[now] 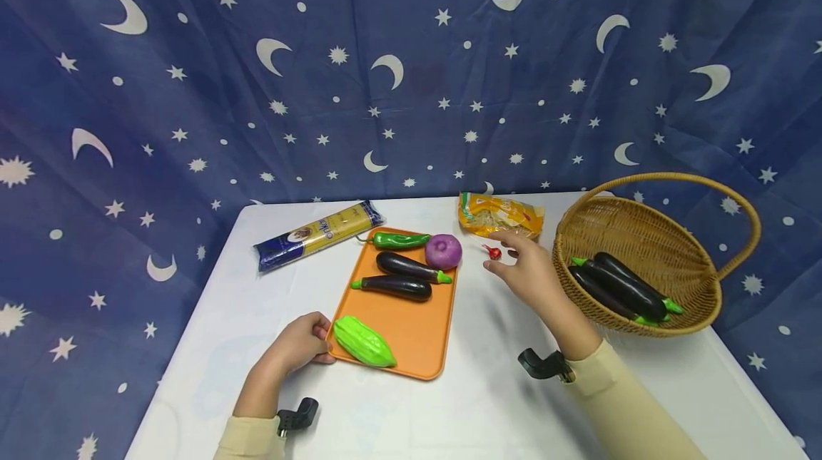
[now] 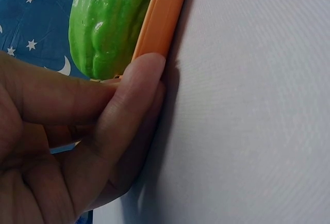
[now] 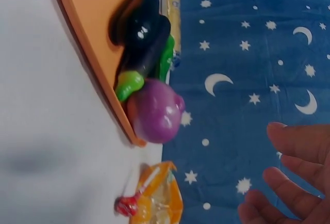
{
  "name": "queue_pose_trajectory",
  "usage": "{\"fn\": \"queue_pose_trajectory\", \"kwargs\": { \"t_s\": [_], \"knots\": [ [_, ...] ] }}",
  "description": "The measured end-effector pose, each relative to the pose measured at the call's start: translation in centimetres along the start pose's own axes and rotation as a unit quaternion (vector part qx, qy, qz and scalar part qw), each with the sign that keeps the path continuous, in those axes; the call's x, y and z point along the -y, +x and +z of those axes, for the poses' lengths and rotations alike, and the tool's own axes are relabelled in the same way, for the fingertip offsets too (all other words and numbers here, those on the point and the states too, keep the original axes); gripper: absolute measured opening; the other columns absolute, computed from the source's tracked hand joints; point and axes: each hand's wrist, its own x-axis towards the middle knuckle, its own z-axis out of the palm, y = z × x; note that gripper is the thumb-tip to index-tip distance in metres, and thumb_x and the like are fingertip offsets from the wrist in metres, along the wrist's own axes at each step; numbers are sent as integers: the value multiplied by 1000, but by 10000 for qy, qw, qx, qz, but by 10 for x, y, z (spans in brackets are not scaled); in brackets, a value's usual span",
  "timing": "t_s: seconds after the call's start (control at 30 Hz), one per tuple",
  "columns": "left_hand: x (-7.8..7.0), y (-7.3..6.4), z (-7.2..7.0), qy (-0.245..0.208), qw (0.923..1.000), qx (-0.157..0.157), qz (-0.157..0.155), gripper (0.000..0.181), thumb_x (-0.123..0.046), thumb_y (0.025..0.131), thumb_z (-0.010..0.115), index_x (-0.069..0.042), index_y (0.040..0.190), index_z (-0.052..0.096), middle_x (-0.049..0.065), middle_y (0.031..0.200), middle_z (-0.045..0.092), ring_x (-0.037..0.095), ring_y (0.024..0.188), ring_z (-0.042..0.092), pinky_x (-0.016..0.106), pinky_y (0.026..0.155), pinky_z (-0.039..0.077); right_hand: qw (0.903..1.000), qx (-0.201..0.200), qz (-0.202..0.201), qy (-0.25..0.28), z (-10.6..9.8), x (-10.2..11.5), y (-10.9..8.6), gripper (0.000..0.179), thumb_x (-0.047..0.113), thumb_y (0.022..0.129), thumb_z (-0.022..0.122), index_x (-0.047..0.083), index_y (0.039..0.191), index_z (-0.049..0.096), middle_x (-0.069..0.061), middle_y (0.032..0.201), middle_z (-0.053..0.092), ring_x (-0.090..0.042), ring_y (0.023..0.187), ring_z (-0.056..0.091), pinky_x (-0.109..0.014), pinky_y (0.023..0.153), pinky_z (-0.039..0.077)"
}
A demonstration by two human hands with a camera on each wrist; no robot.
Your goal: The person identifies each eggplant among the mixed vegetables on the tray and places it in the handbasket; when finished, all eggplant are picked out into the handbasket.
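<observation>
Tray (image 1: 417, 335) | pinched by left hand (image 1: 302, 341) | right hand (image 1: 528, 271): spread near red lollipop (image 1: 494, 253), apparently

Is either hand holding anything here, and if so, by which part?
The left hand pinches the orange tray by its near left corner, beside the light green vegetable. The right hand holds nothing; it hovers near the small red item.

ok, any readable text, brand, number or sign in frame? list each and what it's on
No text reads with certainty.
Pasta packet: brand lettering, too small and blurred to quote.
Orange bag: lettering, too small and blurred.
Red item: any print too small to tell.
Tray: none visible.
Curtain: printed pattern, no words.
</observation>
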Motion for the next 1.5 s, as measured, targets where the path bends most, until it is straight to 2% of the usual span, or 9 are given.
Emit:
{"fn": "queue_pose_trajectory", "kwargs": {
  "t_s": [0.23, 0.47, 0.87, 1.17, 1.5],
  "knots": [
    [0, 1, 0, -43, 10000, 34, -6, 31, 16, 80, 66, 5, 108, 57, 13, 90, 50, 20, 67, 64, 33, 61, 63, 9999, 105, -34, -66, 17, 10, 1, 53, 16, 84, 83, 13, 133, 64, -14, 126, 65, -35, 109, 62, -51, 91, 57],
    [-1, 2, -1, -69, 9999, 75, -78, 32, 15, 81, 66, 5, 109, 57, 13, 92, 50, 21, 68, 64, 32, 61, 63, 9996, 257, -116, 31, 32, 18, 2, 51, 15, 83, 83, 13, 132, 65, -10, 131, 64, -37, 117, 60, -52, 95, 56],
    [-1, 0, -1, 134, 9999, 8, -35, 31, 13, 82, 68, 4, 109, 57, 12, 91, 51, 19, 66, 64, 32, 60, 62, 9982, 567, -102, 165, 62, 32, 0, 55, 13, 84, 83, 10, 135, 62, -12, 138, 59, -35, 119, 60, -51, 98, 55],
    [0, 0, -1, -120, 9999, -4, -22, 30, 16, 80, 66, 4, 106, 58, 12, 90, 50, 20, 66, 64, 34, 61, 63, 9957, 740, -360, 418, 85, 35, 1, 54, 11, 81, 84, 8, 132, 65, -11, 138, 60, -31, 131, 52, -51, 111, 44],
    [-1, -1, -1, -329, 9995, 37, 7, 30, 19, 80, 63, 6, 106, 56, 14, 91, 49, 22, 67, 63, 35, 62, 63, 9942, 940, -443, 291, 106, 35, 1, 50, 12, 81, 84, 10, 128, 67, -10, 136, 61, -31, 127, 56, -50, 108, 47]
  ]
}}
